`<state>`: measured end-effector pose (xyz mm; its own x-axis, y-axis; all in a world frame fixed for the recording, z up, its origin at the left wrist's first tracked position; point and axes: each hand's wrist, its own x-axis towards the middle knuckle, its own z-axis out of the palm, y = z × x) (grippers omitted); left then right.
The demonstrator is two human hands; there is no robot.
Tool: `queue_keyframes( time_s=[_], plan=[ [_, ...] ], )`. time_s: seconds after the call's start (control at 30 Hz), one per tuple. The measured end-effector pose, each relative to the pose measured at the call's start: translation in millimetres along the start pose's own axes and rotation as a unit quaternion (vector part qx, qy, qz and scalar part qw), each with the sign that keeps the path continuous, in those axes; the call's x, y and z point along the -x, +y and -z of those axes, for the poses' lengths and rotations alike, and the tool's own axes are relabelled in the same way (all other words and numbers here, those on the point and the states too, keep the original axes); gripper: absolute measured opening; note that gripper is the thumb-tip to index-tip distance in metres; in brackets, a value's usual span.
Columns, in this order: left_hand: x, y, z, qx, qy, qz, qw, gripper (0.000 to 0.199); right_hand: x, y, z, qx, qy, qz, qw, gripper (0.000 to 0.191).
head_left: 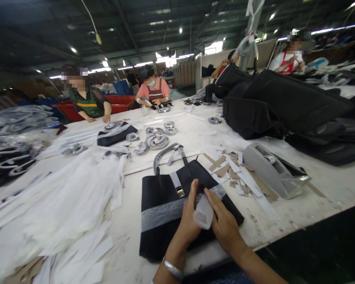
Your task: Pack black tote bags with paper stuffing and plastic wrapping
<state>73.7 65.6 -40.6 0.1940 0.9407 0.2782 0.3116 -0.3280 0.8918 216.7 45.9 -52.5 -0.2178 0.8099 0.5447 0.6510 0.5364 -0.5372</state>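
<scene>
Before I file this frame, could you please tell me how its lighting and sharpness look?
In the head view, ceiling lights glare white against a dark roof; translucent plastic between the left hand and right hand looks blurred; the black handbag shows little surface texture.

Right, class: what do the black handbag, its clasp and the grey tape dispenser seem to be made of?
Handbag: leather or imitation leather, judging by its smooth, dull surface; the look can't settle which.
Clasp: probably metal, polished and gold-toned, from its bright glints.
Tape dispenser: likely moulded plastic, fairly matte, given its smooth, curved grey body.
</scene>
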Motion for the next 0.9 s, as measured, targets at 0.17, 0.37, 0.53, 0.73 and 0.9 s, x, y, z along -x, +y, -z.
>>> queue_keyframes(
  time_s=[0.17,0.37,0.53,0.73,0.9],
  plan=[
    [18,10,16.7,0.238,0.153,0.107,0.953,0.065,0,-1,-6,0.06,-0.016,0.004,0.998,0.066],
    [69,52,47.2,0.384,0.216,0.308,0.843,0.082,1,-3,-10,0.097,-0.037,0.023,0.994,0.069],
    [63,54,54.3,0.155,0.218,0.269,0.925,0.074,1,-4,-14,0.115,-0.034,0.039,0.992,0.07],
    [53,44,79.7,-0.112,0.213,0.199,0.95,0.036,1,-9,-8,0.122,-0.068,0.071,0.988,0.067],
    [51,31,84.5,-0.228,0.175,0.18,0.941,0.039,1,-8,-8,0.139,-0.105,0.117,0.978,0.061]
  ],
)
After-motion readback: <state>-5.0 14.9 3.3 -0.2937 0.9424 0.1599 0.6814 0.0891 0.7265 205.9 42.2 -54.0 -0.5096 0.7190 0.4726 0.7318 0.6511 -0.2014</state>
